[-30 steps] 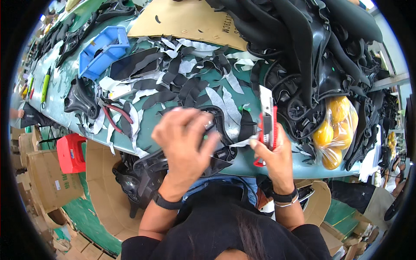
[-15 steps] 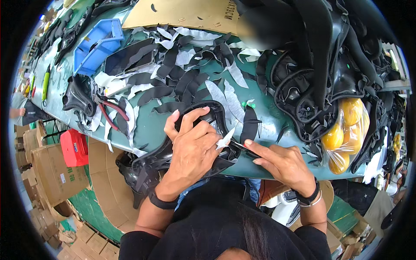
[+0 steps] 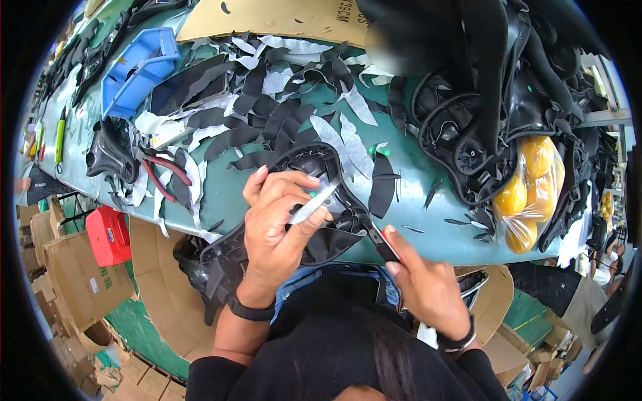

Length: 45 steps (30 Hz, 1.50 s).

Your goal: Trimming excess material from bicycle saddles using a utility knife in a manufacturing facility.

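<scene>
A black moulded plastic part [image 3: 231, 250], edged with dark fabric, lies across the near table edge in front of me. My left hand [image 3: 271, 224] is closed over it, with a narrow white strip [image 3: 313, 206] pinched between thumb and fingers. What the other left fingers grip underneath is hidden. My right hand [image 3: 433, 291] is wrapped round a dark utility knife [image 3: 382, 244], whose tip end meets the part's right rim. Black and white fabric strips [image 3: 287, 120] are scattered beyond the part.
Red-handled pliers [image 3: 160, 175] lie at left beside a curved black shell [image 3: 110, 150]. Farther back stands a blue bin [image 3: 137, 77]. More black shells [image 3: 461, 157] and a bag of yellow fruit [image 3: 535, 184] crowd the right. A red box [image 3: 107, 234] sits left below the table.
My left hand has lifted and turned, bringing the white strip up between its fingertips. My right hand has shifted nearer and slightly left with the knife, now at the part's right rim.
</scene>
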Each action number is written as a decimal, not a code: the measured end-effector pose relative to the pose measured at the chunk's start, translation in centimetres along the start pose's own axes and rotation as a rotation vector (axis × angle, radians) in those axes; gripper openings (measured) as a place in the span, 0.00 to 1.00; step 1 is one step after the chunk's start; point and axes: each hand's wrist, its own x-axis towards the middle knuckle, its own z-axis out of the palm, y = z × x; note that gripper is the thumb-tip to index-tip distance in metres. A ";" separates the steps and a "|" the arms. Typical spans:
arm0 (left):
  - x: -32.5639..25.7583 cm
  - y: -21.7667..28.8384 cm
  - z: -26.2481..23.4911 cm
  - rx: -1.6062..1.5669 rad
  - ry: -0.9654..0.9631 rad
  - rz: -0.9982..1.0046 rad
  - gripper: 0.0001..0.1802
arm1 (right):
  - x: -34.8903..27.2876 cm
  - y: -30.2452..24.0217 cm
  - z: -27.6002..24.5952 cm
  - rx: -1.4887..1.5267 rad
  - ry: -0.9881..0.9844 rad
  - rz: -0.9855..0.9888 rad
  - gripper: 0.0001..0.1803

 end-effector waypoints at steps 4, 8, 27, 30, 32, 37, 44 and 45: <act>0.2 -0.5 0.1 -0.051 0.032 0.043 0.10 | 0.0 -0.6 0.3 0.142 -0.072 0.121 0.29; -0.5 -2.2 1.1 -0.588 0.405 0.037 0.17 | 0.0 -3.6 0.5 0.481 -0.189 0.442 0.30; -3.9 0.7 -3.4 -0.021 -0.167 -0.483 0.23 | -0.8 1.3 3.9 0.318 -0.008 0.081 0.31; -5.2 1.8 -2.1 0.083 -0.031 -0.488 0.20 | -1.4 -0.6 2.6 0.673 -0.209 0.372 0.31; -6.6 2.5 -1.3 0.143 -0.016 -0.462 0.21 | -2.6 -1.1 2.6 0.719 -0.224 0.409 0.31; -7.4 2.6 -1.3 0.184 0.007 -0.364 0.22 | -4.6 -0.5 1.7 0.728 -0.289 0.439 0.31; -6.7 2.2 -2.5 0.160 -0.015 -0.372 0.23 | 5.0 0.2 2.2 0.536 0.021 -0.031 0.39; -6.6 1.9 -2.8 0.131 0.003 -0.388 0.23 | 5.8 0.0 1.9 0.553 -0.076 0.076 0.33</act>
